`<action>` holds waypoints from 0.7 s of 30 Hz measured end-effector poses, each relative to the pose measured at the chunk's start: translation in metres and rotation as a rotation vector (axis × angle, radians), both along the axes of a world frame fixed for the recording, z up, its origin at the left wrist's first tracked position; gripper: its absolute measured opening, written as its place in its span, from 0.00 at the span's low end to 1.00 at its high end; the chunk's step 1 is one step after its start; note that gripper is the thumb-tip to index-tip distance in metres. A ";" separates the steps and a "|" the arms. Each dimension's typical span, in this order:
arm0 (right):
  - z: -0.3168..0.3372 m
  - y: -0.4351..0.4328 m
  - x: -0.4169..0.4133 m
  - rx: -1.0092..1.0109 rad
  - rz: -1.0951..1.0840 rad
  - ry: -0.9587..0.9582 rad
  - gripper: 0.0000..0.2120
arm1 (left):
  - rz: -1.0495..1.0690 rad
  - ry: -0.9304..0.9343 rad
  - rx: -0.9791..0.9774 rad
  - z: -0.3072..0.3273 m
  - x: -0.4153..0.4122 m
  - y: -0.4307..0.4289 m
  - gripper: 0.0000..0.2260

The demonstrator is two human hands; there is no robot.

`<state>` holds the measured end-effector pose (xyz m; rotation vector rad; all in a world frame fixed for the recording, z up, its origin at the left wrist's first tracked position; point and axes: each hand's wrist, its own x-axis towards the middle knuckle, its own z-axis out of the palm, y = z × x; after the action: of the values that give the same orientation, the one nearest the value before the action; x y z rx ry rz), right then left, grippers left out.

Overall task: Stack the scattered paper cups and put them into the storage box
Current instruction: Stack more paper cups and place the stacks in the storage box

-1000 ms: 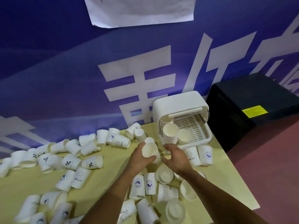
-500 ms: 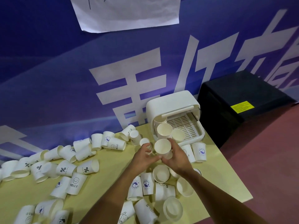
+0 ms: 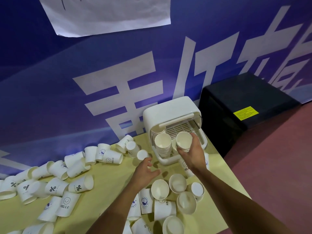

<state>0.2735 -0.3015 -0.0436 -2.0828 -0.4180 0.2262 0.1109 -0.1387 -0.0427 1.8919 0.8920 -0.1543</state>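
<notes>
a black cabinet [image 3: 244, 105] stands beside the yellow table [image 3: 108, 188].

the paper cups [image 3: 79, 184] are thin matt white paper with dark print; the paper cup [image 3: 183, 141] at the far right shows a plain, smooth inside. the storage box [image 3: 170, 108] is smooth white plastic, faintly glossy (its tray is slatted). the table [image 3: 109, 183] looks matt pale yellow. the banner [image 3: 67, 81] has a soft sheen, and the sheet [image 3: 104, 14] on it is creased paper. the black cabinet [image 3: 244, 93] looks matt.
</notes>
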 end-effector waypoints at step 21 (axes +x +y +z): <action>-0.041 0.029 0.027 -0.303 0.164 -0.040 0.43 | 0.236 -0.137 0.038 -0.012 0.068 -0.007 0.36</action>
<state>0.3005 -0.2724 -0.0849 -2.3542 -0.6115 0.3640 0.1786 -0.1461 -0.0549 1.7917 1.0212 0.1346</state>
